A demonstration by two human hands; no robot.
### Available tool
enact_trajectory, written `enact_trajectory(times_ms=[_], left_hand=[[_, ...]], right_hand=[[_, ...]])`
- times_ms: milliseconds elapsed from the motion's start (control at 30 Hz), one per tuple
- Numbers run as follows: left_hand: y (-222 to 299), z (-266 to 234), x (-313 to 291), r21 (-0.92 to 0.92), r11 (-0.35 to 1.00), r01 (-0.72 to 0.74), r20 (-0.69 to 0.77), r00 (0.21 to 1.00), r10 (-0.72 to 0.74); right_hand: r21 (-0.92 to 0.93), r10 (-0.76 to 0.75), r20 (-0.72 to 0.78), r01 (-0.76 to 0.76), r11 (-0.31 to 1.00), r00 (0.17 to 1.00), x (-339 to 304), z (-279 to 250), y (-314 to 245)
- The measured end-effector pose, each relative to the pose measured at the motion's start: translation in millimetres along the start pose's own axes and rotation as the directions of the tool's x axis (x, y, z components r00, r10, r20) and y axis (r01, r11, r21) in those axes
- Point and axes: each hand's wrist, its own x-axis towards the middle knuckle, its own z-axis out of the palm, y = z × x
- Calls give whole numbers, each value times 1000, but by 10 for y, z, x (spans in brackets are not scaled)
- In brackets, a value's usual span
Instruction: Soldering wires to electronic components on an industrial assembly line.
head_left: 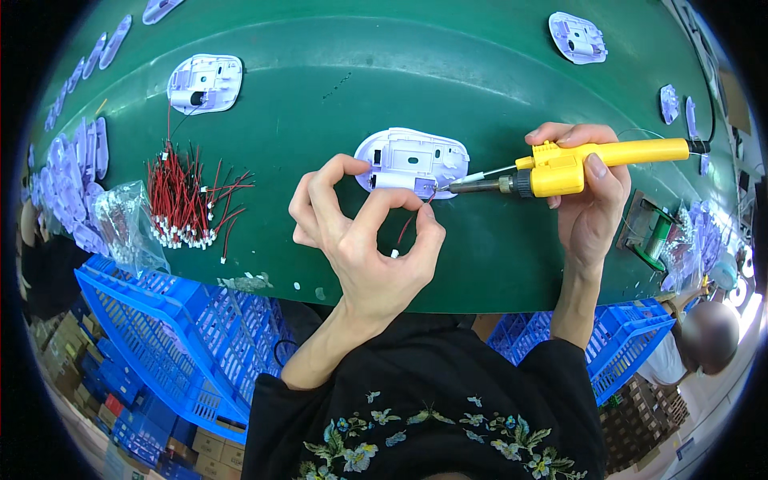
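Observation:
In front of me on the green bench lies a pale lilac plastic housing [412, 154] with a small cylindrical motor set along its near edge. My left hand [364, 232] steadies the housing's left end with a fingertip, while its thumb and index finger pinch a short red wire [406, 230] ending in a white connector. My right hand [588, 180] grips a yellow soldering iron [560, 172] shaped like a gun. Its tip reaches the housing's right near corner, right where the wire end is. The exact contact at the tip is too small to tell.
Red-and-black wires with white connectors [184, 200] lie piled at left, beside a clear bag [128, 224] and stacked lilac parts [68, 176]. Similar housings [206, 84] sit farther off. A green solder-spool stand [658, 238] is at right. Blue crates [184, 320] stand below the bench edge.

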Motion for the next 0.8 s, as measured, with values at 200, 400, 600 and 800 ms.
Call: enact_trajectory(times_ms=[200, 400, 600, 800], left_hand=[[52, 8, 15, 21, 999, 47, 5, 999, -47], [78, 8, 30, 53, 997, 49, 5, 999, -49], [65, 60, 40, 64, 998, 6, -41, 999, -3], [149, -2, 69, 106, 993, 54, 25, 998, -57]], right_hand=[[-7, -3, -1, 3, 1000, 1000, 1, -10, -10], [9, -6, -8, 6, 1000, 1000, -6, -13, -13], [-12, -17, -22, 17, 1000, 1000, -10, -18, -24], [-5, -20, -31, 19, 1000, 999, -6, -18, -15]])
